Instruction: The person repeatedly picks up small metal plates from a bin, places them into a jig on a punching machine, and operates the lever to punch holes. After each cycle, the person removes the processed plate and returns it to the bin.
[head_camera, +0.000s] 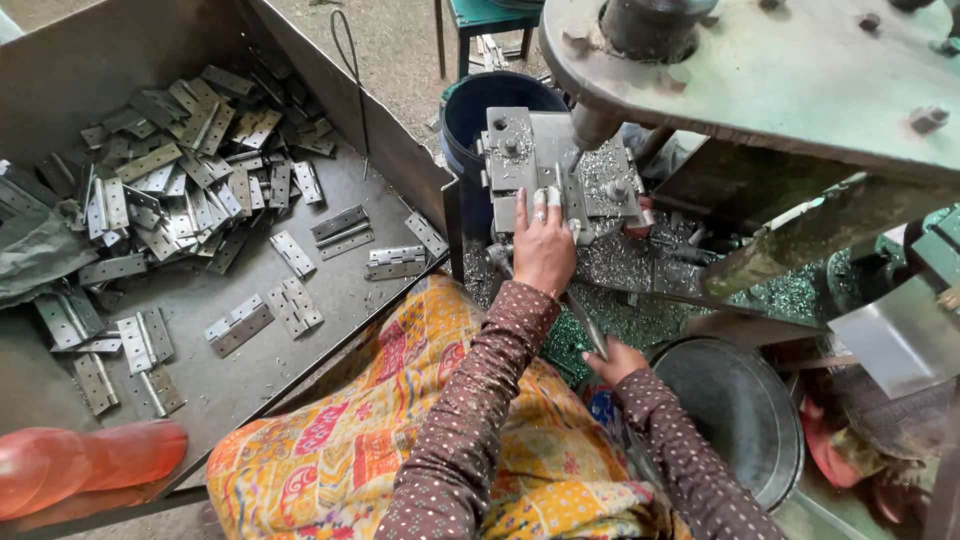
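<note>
Left hand (543, 245) lay flat on drill jig (560, 170), fingers open. Right hand (612, 362) gripped thin metal rod (585, 320). Hinges (190, 190) filled tray (330, 270).

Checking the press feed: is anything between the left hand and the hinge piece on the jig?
Nothing visible. The left hand already rests its fingertips on the hinge piece on the jig, beside the drill spindle.

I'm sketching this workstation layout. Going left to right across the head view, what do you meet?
Red plastic object → tray of metal hinges → left hand on the drill jig → round metal pan.
</note>
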